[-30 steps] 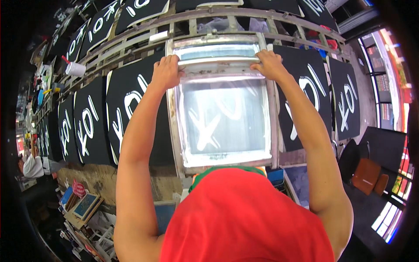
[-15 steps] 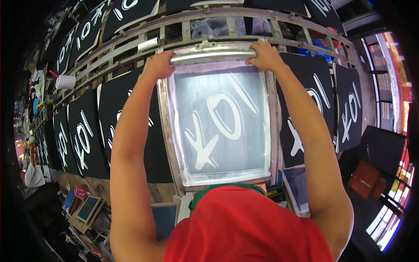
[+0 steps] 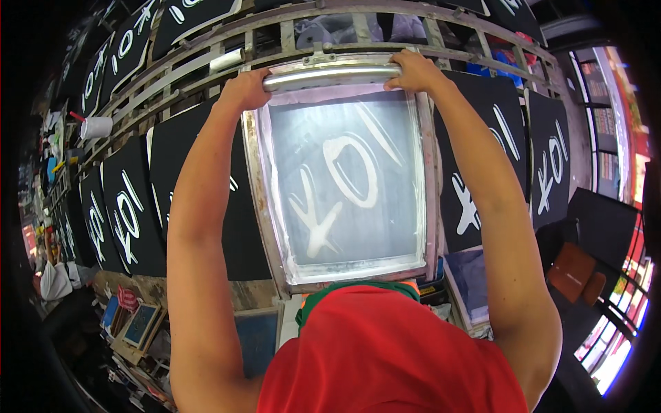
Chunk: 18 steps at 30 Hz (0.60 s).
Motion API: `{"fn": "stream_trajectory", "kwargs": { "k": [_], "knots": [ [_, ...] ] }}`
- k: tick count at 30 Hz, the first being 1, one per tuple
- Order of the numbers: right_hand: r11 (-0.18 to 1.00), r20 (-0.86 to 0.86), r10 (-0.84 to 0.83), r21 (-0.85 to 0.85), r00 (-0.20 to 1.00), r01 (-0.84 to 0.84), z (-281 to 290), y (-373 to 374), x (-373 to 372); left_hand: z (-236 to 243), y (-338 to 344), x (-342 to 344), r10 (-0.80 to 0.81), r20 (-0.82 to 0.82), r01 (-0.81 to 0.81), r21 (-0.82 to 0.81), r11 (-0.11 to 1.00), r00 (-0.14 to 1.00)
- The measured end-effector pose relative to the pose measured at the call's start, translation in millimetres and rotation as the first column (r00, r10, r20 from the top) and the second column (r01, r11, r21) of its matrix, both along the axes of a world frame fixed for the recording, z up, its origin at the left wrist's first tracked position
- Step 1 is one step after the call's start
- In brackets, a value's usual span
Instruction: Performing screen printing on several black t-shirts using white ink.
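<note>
A silver squeegee (image 3: 330,77) lies across the far end of a screen-printing frame (image 3: 432,206). My left hand (image 3: 246,89) is closed around its left end. At the other end, the fingers of my right hand (image 3: 415,71) wrap the bar. Both arms are stretched far forward. Inside the frame, the pale grey mesh (image 3: 282,227) carries large white brush-style lettering, and whitish ink or tape lines its edges. What lies beneath the mesh cannot be made out clearly.
Black sheets with white lettering flank the frame, one on the left (image 3: 127,213) and one on the right (image 3: 549,151). Behind runs a slatted rail (image 3: 275,55) holding a white tube (image 3: 227,60). A white cup (image 3: 96,126) with a red stick stands left. A brown chair (image 3: 573,268) is at right.
The whole scene sits slightly higher in the picture. Both hands keep their grip on the squeegee at the far end of the frame.
</note>
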State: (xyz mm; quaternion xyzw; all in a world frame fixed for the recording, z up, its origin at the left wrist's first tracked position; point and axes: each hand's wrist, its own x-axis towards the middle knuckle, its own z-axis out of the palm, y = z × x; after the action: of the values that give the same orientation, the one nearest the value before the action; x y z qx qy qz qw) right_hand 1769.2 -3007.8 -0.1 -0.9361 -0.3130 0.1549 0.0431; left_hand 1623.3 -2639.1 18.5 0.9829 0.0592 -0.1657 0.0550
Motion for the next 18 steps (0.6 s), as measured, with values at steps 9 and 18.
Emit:
{"fn": "stream_trajectory", "kwargs": {
  "k": [9, 18],
  "knots": [
    [1.000, -0.031, -0.004, 0.006, 1.000, 0.004, 7, 5, 3, 2, -1, 7, 0.007, -0.031, -0.008, -0.035, 0.999, 0.999],
    [0.998, -0.080, 0.035, -0.048, 0.996, -0.039, 10, 5, -3, -9, -11, 0, -0.043, 0.072, 0.041, 0.025, 0.999, 0.996]
  ]
}}
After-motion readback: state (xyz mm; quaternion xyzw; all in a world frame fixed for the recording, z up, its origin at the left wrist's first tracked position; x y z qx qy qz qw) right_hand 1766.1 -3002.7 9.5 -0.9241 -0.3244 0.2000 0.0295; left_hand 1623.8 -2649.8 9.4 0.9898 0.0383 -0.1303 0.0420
